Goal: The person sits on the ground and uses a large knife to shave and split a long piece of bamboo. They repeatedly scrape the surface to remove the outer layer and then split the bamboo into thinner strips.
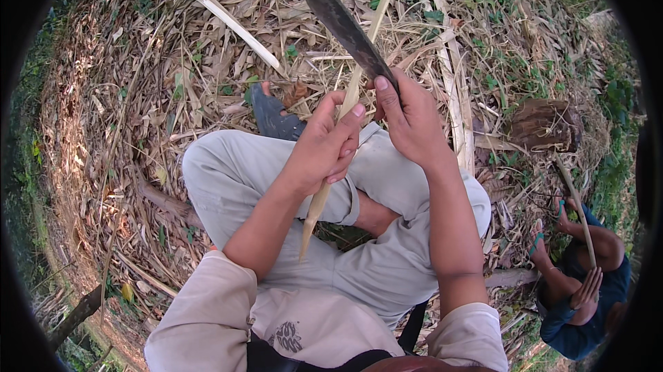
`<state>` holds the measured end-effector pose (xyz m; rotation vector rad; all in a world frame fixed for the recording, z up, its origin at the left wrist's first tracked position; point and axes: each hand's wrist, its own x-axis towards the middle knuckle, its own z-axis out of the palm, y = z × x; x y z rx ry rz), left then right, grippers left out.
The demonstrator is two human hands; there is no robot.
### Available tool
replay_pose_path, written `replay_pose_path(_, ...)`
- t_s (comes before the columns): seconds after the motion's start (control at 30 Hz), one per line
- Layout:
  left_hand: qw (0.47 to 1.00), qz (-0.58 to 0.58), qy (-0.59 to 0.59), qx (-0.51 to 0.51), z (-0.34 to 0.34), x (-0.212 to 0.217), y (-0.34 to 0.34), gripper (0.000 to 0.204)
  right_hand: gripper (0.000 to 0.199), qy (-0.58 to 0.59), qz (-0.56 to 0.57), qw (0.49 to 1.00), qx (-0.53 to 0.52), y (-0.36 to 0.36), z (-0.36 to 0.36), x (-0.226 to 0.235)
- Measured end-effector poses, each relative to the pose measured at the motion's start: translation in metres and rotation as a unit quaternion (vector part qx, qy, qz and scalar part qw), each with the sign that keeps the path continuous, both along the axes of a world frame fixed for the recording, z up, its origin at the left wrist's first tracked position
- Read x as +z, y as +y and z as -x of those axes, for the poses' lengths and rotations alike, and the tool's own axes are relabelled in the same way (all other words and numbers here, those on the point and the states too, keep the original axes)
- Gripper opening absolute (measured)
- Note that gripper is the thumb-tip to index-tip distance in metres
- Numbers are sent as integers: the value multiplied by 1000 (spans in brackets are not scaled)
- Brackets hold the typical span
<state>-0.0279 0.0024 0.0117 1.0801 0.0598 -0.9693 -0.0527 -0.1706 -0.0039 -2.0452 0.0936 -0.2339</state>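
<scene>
Sitting cross-legged on dry leaf litter [138, 96], the person is gripping a pale bamboo strip [324, 196] in the closed left hand [324, 148] above the lap while the right hand [412, 120] is clenching the handle of a dark machete [347, 30], its blade lying against the strip.

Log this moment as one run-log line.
left hand: grips bamboo strip | right hand: holds dark blade against strip | seated on leaf litter
</scene>
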Motion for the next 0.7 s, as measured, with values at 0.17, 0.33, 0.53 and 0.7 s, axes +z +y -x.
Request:
replay_pose_path(0.17, 988, 98, 112, -34, -5, -4, 10, 28, 33, 20, -56, 996, -62, 0, -3, 4)
replay_pose_path(0.33, 993, 89, 75, -25, -8, -8, 8, 33, 33, 11, -178, 973, -149, 2, -3, 4)
replay_pose_path(0.53, 978, 180, 106, -9, -20, -23, 16, 35, 30, -16, -128, 985, -118, 12, 6, 7)
replay_pose_path(0.7, 979, 184, 84, 31, -20, -22, 12, 41, 24, -54, -98, 988, -102, 20, 12, -2)
